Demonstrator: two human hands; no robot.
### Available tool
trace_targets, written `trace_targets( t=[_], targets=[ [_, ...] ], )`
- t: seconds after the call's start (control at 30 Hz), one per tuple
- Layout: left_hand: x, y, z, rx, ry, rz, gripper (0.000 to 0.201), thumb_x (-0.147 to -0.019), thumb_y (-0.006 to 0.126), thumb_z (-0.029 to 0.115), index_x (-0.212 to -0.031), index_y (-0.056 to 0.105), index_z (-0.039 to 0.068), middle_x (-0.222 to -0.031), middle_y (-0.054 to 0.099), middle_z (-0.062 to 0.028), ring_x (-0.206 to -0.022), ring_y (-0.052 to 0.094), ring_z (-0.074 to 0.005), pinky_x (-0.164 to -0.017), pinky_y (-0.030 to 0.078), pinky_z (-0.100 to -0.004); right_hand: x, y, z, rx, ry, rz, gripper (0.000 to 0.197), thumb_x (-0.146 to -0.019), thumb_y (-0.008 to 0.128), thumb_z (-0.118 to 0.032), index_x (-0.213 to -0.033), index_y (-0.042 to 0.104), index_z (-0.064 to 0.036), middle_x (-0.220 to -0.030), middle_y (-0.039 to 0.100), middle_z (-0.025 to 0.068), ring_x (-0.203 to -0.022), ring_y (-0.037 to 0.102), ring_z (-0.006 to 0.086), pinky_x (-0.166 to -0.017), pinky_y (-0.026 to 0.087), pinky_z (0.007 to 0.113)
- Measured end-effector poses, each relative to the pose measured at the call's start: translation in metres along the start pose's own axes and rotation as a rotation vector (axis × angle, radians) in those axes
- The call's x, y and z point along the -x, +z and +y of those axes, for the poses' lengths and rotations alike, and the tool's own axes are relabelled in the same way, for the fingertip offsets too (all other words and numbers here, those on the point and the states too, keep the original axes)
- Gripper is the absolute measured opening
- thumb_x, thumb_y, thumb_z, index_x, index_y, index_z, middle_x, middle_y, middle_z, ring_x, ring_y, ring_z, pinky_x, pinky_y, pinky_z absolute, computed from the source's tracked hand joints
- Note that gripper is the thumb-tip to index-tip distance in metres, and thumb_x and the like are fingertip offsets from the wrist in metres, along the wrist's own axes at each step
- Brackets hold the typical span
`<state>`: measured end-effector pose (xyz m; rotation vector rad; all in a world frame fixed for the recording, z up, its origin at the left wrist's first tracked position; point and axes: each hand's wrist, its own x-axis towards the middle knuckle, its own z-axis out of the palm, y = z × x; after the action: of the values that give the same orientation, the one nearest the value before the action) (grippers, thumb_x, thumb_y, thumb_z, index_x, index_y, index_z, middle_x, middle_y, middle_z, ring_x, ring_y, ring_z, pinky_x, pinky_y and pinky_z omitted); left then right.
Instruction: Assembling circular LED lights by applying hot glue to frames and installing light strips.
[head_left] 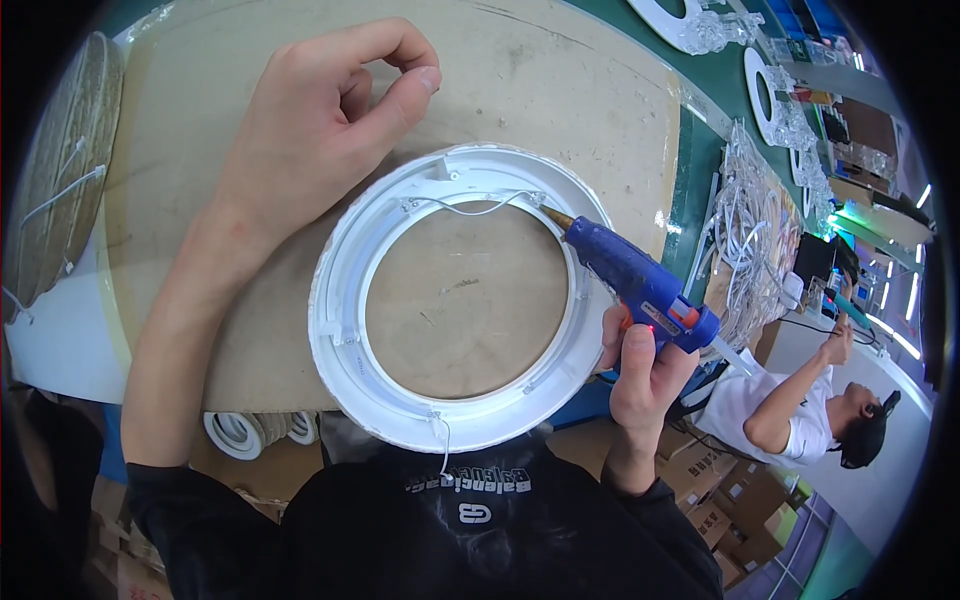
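Note:
A white ring-shaped plastic frame (330, 290) lies at the table's near edge, with its open channel facing up. Thin white wire (470, 211) runs along its far inside, and another short wire (445, 445) hangs over its near rim. My right hand (645, 375) grips a blue hot glue gun (630, 265) at the ring's right side. The gun's brass nozzle points at the wire's end by the far-right inner rim. Beyond the ring's upper left, my left hand (335, 115) is closed, thumb and index fingertip pinched together; whatever is between them is too small to tell.
Brown board (560, 90) covers the table. A stack of round pieces with cable ties (70, 170) stands at left. At right are a heap of white cables (745, 240) and more white rings (762, 95). A co-worker (790, 410) in a white shirt works beyond, near cardboard boxes (750, 500).

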<state>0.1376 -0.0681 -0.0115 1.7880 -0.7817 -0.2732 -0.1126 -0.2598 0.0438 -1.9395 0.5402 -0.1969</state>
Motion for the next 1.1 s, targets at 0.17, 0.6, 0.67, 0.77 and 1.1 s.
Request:
trace_targets(
  t=[0.17, 0.6, 0.67, 0.77, 1.1],
  targets=[
    [0.0003, -0.0007, 0.0014, 0.003, -0.008, 0.012, 0.008, -0.091, 0.061, 0.009, -0.087, 0.062, 0.002, -0.052, 0.038, 0.0055, -0.045, 0.029, -0.0013, -0.043, 0.02, -0.0251, 0.0006, 0.0006, -0.0013, 0.01, 0.009, 0.0, 0.045, -0.094, 0.059, -0.017, -0.131, 0.049, 0.0068, -0.082, 0.059, 0.0051, -0.068, 0.051, 0.0082, -0.062, 0.04, 0.023],
    [0.0002, -0.0003, -0.0005, -0.011, 0.018, 0.0, 0.008, -0.093, 0.059, 0.008, -0.09, 0.062, 0.002, -0.052, 0.034, 0.0089, -0.047, 0.026, 0.0007, -0.045, 0.017, -0.024, 0.0026, 0.0004, 0.003, -0.014, -0.006, 0.03, 0.044, -0.093, 0.056, -0.014, -0.132, 0.049, 0.0067, -0.081, 0.059, 0.0048, -0.067, 0.051, 0.0074, -0.062, 0.04, 0.022],
    [0.0004, -0.0008, 0.0004, -0.011, 0.007, -0.003, 0.008, -0.093, 0.059, 0.008, -0.09, 0.062, 0.002, -0.052, 0.034, 0.009, -0.047, 0.026, 0.0007, -0.045, 0.017, -0.024, 0.0032, 0.0006, 0.0035, -0.016, -0.016, 0.038, 0.044, -0.093, 0.056, -0.014, -0.132, 0.048, 0.0065, -0.082, 0.059, 0.0047, -0.067, 0.051, 0.0073, -0.062, 0.04, 0.022],
    [0.0011, -0.0009, -0.0005, -0.016, 0.007, 0.0, 0.008, -0.093, 0.06, 0.008, -0.089, 0.062, 0.002, -0.052, 0.033, 0.0091, -0.047, 0.026, 0.0005, -0.045, 0.017, -0.0242, 0.0029, 0.0028, 0.0038, -0.01, 0.01, 0.034, 0.044, -0.092, 0.056, -0.013, -0.132, 0.048, 0.0063, -0.082, 0.059, 0.0045, -0.067, 0.051, 0.007, -0.062, 0.04, 0.022],
    [0.0021, -0.0007, 0.0008, -0.017, 0.001, -0.004, 0.008, -0.093, 0.06, 0.008, -0.089, 0.062, 0.002, -0.052, 0.033, 0.0089, -0.047, 0.026, 0.0004, -0.045, 0.017, -0.0244, 0.0002, 0.0085, 0.0019, 0.074, -0.094, 0.066, 0.031, -0.099, 0.049, -0.019, -0.116, 0.053, 0.0067, -0.072, 0.057, 0.0061, -0.051, 0.046, 0.007, -0.047, 0.036, 0.02]
  ],
)
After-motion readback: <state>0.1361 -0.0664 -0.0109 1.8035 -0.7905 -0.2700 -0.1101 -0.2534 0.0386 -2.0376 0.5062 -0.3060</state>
